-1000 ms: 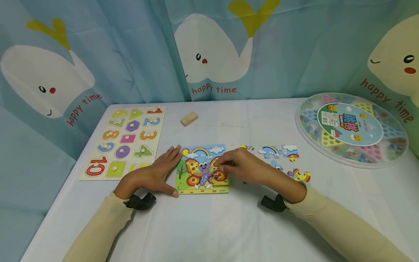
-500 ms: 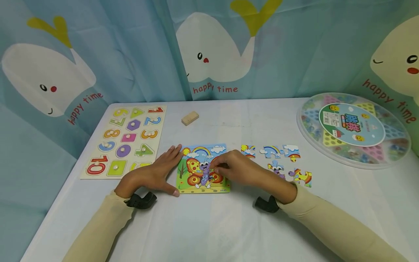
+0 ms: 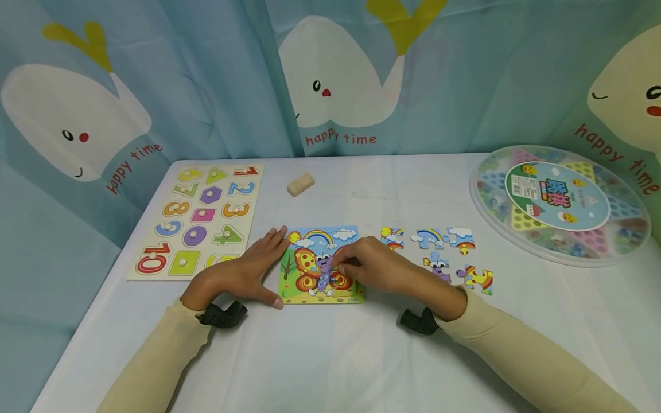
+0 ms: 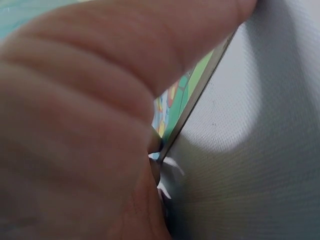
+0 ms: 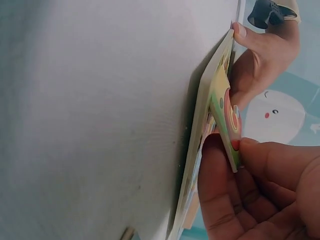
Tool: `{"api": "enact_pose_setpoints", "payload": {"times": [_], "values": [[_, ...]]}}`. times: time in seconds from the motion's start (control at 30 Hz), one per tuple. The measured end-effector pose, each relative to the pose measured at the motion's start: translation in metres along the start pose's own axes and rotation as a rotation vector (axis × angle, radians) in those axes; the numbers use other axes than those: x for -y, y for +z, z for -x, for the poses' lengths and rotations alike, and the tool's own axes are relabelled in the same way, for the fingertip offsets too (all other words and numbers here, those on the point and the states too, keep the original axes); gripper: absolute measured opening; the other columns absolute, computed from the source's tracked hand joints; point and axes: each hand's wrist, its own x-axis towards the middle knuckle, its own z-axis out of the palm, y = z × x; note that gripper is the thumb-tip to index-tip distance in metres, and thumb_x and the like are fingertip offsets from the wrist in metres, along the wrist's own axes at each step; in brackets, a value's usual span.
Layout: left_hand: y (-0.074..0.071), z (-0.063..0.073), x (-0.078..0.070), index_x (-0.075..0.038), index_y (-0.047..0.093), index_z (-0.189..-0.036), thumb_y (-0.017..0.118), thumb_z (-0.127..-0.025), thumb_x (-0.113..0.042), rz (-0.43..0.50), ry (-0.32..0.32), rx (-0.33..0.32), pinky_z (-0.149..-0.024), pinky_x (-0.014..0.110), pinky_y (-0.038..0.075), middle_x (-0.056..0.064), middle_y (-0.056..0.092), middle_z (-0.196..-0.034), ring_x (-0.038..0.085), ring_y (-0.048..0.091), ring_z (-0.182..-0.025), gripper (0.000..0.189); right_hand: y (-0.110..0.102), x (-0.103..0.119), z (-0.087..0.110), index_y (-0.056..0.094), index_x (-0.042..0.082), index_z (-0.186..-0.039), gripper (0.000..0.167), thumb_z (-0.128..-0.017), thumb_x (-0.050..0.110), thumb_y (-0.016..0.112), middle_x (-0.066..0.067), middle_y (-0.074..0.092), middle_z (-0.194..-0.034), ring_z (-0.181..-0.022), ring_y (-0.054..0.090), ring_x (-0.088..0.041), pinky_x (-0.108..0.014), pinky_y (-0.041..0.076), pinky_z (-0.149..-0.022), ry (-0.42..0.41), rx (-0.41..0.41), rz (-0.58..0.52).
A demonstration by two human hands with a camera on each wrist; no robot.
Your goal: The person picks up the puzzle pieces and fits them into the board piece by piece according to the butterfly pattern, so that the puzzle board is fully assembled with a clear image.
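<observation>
In the head view, a butterfly jigsaw board (image 3: 320, 300) lies on the table between my hands. My left hand (image 3: 242, 275) rests at its left side with fingers spread fairly straight, fingertips at the upper left edge and thumb at the lower left corner. Between thumb and fingers, my right hand (image 3: 374, 264) pinches a puzzle piece (image 5: 227, 110) with a red and green print. The right wrist view shows this piece tilted over the board's surface. My right fingers hide part of the board's right side in the head view.
Several loose puzzle pieces (image 3: 428, 238) lie right of the board. A number and shape peg board (image 3: 209, 201) is at the left. A wooden block (image 3: 300, 184) sits toward the back, and a round Chinese checkers set (image 3: 558, 201) occupies the right rear, before a whale-print curtain (image 3: 444, 103).
My right hand has shifted slightly left over the board with the puzzle piece, uncovering more of the loose pieces at the right. The left hand has stayed in place.
</observation>
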Motion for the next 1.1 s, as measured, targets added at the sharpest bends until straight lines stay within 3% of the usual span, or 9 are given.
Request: {"api": "enact_pose_setpoints", "payload": {"times": [0.23,0.53,1.1], "values": [[0.0000,0.0000,0.0010,-0.008,0.003,-0.157,0.083,-0.069,-0.051,-0.012,-0.015,0.004,-0.117,0.050,0.001,0.005,-0.013,-0.162,0.024,-0.016,-0.146,0.126,0.0016,0.0001,-0.0023,0.074,0.004,-0.104,0.017,-0.089,0.000,0.066,0.001,0.070,-0.099,-0.079,0.056,-0.011,-0.024,0.049,-0.063,0.046,0.029,0.010],[-0.0014,0.0005,-0.0003,-0.004,0.006,-0.156,0.083,-0.070,-0.050,-0.003,0.024,-0.001,-0.116,0.051,0.000,0.010,-0.011,-0.162,0.027,-0.015,-0.146,0.124,0.0033,0.0006,-0.0012,0.072,0.011,-0.095,0.012,-0.088,0.002,0.068,0.006,0.064,-0.090,-0.079,0.053,-0.012,-0.027,0.049,-0.066,0.058,0.038,0.041],[-0.0004,-0.0005,0.0007,-0.005,0.006,-0.156,0.083,-0.070,-0.051,0.007,0.015,-0.005,-0.116,0.052,0.001,0.008,-0.011,-0.162,0.027,-0.015,-0.146,0.125,0.0047,0.0045,-0.0037,0.073,0.009,-0.097,0.012,-0.086,0.004,0.071,0.002,0.057,-0.095,-0.079,0.051,-0.013,-0.027,0.047,-0.069,0.063,0.058,0.133]]}}
